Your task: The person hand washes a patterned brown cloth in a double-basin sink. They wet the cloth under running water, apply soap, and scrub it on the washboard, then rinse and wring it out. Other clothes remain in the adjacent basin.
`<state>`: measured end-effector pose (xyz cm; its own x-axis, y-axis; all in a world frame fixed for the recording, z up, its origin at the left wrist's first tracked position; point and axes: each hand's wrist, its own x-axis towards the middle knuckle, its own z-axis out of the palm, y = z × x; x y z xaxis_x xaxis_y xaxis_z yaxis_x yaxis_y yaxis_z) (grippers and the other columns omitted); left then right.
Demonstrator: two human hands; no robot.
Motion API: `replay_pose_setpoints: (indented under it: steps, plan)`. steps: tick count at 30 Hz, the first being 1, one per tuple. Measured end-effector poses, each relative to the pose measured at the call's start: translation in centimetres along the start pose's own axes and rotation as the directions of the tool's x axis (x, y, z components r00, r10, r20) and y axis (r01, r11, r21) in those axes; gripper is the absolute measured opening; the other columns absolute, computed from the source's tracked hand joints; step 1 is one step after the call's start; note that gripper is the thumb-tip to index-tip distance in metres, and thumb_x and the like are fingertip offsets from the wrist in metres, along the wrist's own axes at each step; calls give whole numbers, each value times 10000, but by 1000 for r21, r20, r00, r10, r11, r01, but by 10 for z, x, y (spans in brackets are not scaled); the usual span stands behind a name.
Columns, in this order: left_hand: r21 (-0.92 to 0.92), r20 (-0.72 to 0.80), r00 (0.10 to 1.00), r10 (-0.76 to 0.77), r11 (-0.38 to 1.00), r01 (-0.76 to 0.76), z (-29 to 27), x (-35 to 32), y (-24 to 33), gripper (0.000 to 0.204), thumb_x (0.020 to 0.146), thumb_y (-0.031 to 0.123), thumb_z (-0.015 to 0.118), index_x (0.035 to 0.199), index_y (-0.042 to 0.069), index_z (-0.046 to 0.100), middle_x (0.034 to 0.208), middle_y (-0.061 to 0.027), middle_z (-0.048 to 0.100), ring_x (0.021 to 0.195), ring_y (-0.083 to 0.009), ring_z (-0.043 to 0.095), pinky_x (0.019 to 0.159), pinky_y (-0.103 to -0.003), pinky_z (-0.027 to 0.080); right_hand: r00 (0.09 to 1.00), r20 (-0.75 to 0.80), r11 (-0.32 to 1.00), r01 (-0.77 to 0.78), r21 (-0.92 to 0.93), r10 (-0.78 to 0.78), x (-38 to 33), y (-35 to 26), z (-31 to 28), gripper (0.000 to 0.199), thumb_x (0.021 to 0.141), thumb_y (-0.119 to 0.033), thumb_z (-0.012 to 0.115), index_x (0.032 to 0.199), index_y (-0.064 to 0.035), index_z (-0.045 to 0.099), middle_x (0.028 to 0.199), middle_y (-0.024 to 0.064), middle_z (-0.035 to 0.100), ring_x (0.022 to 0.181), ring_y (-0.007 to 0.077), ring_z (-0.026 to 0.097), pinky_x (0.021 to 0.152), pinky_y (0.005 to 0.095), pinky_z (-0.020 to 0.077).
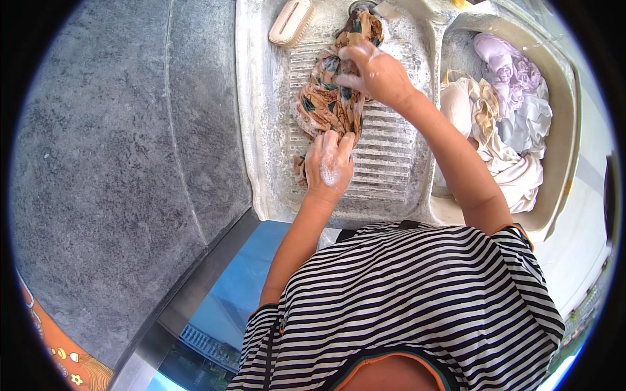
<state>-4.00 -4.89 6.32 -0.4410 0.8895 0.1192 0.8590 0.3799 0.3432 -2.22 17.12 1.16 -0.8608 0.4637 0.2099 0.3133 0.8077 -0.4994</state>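
A wet tan cloth (pixel 324 107) with dark green and brown patterning lies bunched lengthwise on the ribbed washboard part of a sink (pixel 391 156). My left hand (pixel 331 166), with white suds on its back, is closed on the near end of the cloth. Farther up, my right hand (pixel 381 73) grips the cloth's middle from the right side, thumb and forefinger apart around its folds. Foam coats the right fingers too. Part of the cloth is hidden under both hands, and a small bit of it shows left of my left wrist.
A scrubbing brush (pixel 291 22) rests at the sink's far left rim. On the right, a second basin (pixel 554 189) holds lilac, white and cream laundry (pixel 512 146). A grey stone counter (pixel 124 130) adjoins the sink on the left. The drain (pixel 362 5) is at the far end.
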Motion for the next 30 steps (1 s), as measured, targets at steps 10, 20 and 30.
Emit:
replay_pose_setpoints:
  steps: [10,20,30]
  plan:
    - [-246,501,862,-82,941,232,-27,-5,6,593,794,597,748,1039,57,742,908,-122,619,843,-304,644,707,-406,523,957,-233,972,-204,-112,174,4,84,-39,120,923,-208,703,980,-108,737,861,140,741,749,273,730,604,366,574]
    - [-131,128,961,-247,956,263,18,33,-21,364,755,132,797,1099,101,680,1031,-70,606,869,-259,650,773,-403,545,976,218,904,100,-416,-8,29,9,13,259,950,-272,663,1149,-105,661,1189,169,670,754,224,708,611,347,593]
    - [-301,130,985,-110,942,145,-22,-22,-23,201,694,136,839,768,124,653,793,-21,603,692,-228,647,583,-377,522,803,-508,942,-330,55,311,39,104,-32,136,914,-143,607,978,-36,660,825,241,676,808,454,657,704,526,517]
